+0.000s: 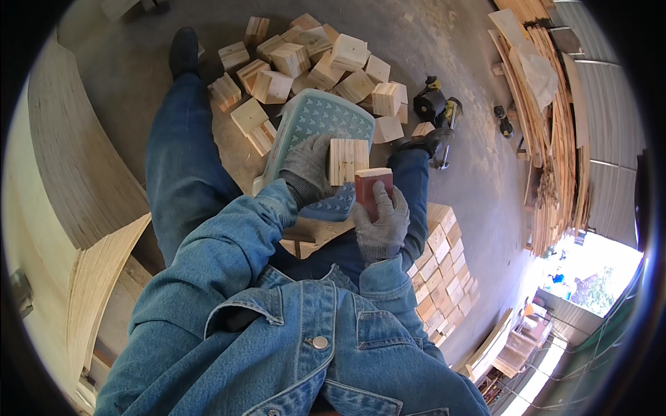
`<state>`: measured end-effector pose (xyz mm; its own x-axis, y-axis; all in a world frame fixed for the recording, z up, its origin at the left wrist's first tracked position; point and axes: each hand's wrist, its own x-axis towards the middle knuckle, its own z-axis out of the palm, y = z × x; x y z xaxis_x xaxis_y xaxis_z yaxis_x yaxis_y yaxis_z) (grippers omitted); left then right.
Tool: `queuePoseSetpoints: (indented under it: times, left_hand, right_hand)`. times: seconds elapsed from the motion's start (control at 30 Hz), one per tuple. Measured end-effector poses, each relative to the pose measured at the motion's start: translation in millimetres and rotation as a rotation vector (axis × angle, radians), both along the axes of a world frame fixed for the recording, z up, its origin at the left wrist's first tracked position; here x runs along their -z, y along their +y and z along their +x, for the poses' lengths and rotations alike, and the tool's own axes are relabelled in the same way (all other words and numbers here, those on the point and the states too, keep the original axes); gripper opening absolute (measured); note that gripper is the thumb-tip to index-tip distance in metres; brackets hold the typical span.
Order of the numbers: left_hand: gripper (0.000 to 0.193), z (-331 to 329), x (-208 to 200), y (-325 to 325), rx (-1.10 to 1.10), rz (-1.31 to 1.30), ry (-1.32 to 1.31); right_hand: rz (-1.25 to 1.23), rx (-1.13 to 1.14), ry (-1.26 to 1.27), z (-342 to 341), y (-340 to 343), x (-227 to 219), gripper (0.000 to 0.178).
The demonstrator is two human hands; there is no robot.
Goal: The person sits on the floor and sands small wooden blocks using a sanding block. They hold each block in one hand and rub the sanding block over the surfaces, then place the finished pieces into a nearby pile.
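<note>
My left hand (309,166), in a grey glove, is closed around a layered wooden block (349,161) with striped edges. In my gloved right hand (383,223) is a sanding block (371,194), reddish-brown on its face with a pale wooden top edge. Its upper edge sits against or just beside the lower right corner of the wooden block; I cannot tell whether they touch. Beneath both hands stands a light blue plastic stool (326,114) with a patterned top, between my legs.
Loose wooden blocks (291,61) lie heaped beyond the stool. Neatly stacked blocks (444,270) stand by my right leg. Power tools (433,104) rest on the floor near my right foot. Large plywood sheets (83,152) rise at left; long boards (544,90) lean along the right wall.
</note>
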<state>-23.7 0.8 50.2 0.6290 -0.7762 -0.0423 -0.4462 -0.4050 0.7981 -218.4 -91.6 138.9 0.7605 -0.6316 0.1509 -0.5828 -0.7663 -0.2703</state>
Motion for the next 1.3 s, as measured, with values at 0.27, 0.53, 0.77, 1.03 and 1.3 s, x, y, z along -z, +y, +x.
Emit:
queuePoseSetpoints:
  times: [0.27,0.53,0.77,1.03,1.3]
  left_hand:
    - [0.098,-1,11,-2,-0.021,-0.1,-0.14]
    - [0.097,0,15,-2,0.005,-0.104,-0.12]
    - [0.094,4,11,1,0.031,-0.135,-0.055]
    - [0.097,6,4,3,0.056,-0.038,-0.029]
    - [0.107,5,7,-5,0.063,0.115,-0.032]
  right_hand:
    - [0.005,0.057,0.094,111,-59,-12,0.061]
    - [-0.034,0.043,0.083,104,-61,-3,0.063]
    - [-0.044,0.016,0.038,13,-7,-2,0.063]
    - [-0.087,-0.004,0.038,66,-26,-3,0.062]
    - [0.012,0.052,0.108,143,-80,4,0.062]
